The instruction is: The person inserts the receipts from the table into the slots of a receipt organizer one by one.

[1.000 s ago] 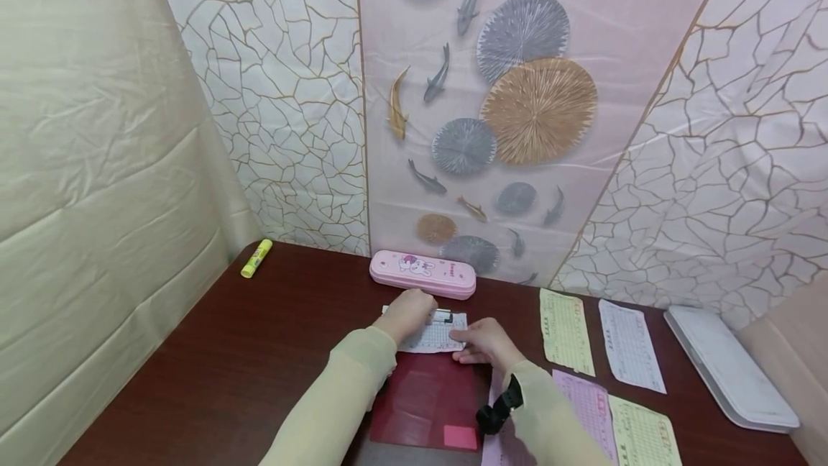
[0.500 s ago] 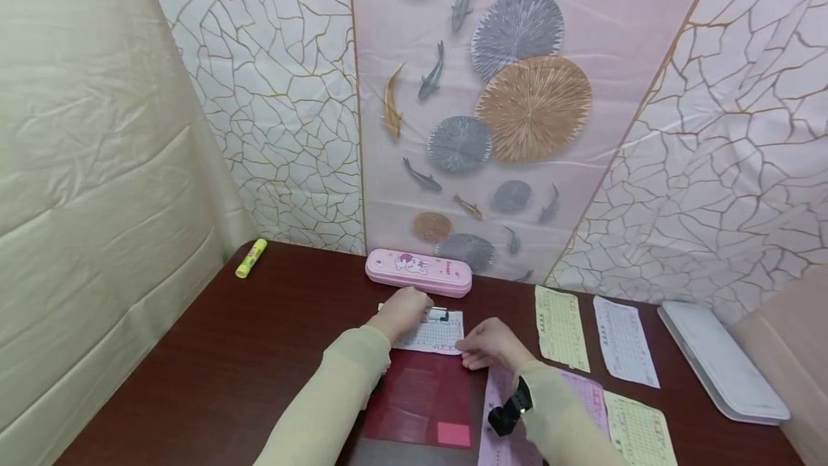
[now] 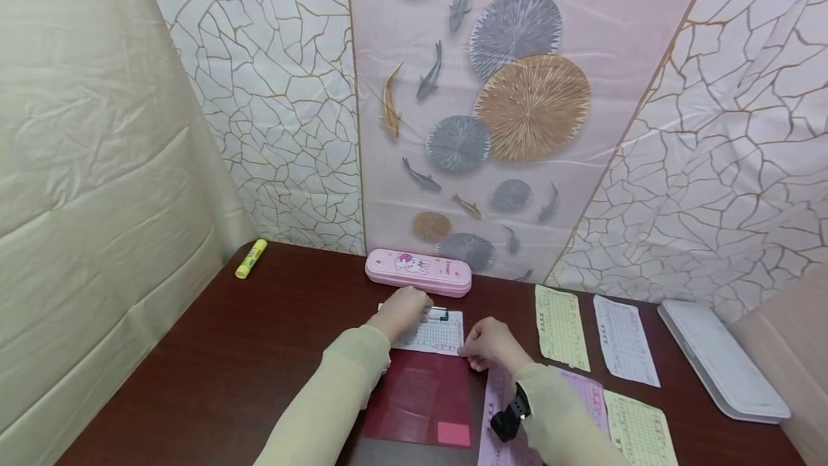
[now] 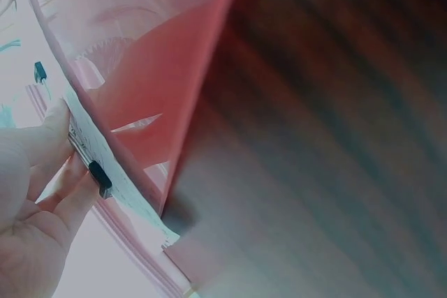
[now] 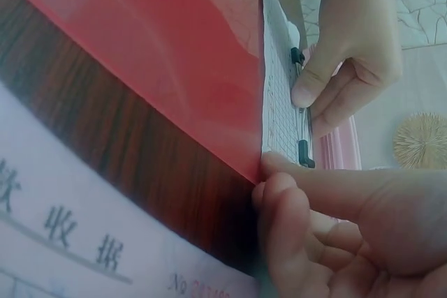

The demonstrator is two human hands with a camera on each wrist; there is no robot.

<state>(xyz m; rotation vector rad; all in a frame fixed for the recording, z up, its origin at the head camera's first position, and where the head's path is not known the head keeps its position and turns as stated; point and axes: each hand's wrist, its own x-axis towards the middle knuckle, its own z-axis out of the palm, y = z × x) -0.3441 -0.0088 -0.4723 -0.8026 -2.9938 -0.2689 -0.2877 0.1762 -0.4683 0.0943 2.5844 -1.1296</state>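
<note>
A white printed receipt (image 3: 436,336) lies over the far end of a see-through red plastic sheet (image 3: 417,398) with a pink label. At the receipt's far edge is a metal clip (image 5: 302,106) with black ends. My left hand (image 3: 404,311) grips this clip, thumb on the near side and fingers behind it in the left wrist view. My right hand (image 3: 493,346) pinches the receipt's near right corner between thumb and index finger, right beside the corner of the red sheet. The other right fingers are curled below.
A pink pencil case (image 3: 419,273) stands behind the hands. A yellow glue stick (image 3: 251,259) lies far left. To the right are yellow (image 3: 561,326), white (image 3: 626,340) and purple receipts (image 3: 501,430), and a white flat case (image 3: 721,358). A grey surface (image 3: 394,455) shows below the red sheet.
My right hand has moved down the receipt's right edge to its near corner. The left hand stays at the clip. The head view has shifted slightly.
</note>
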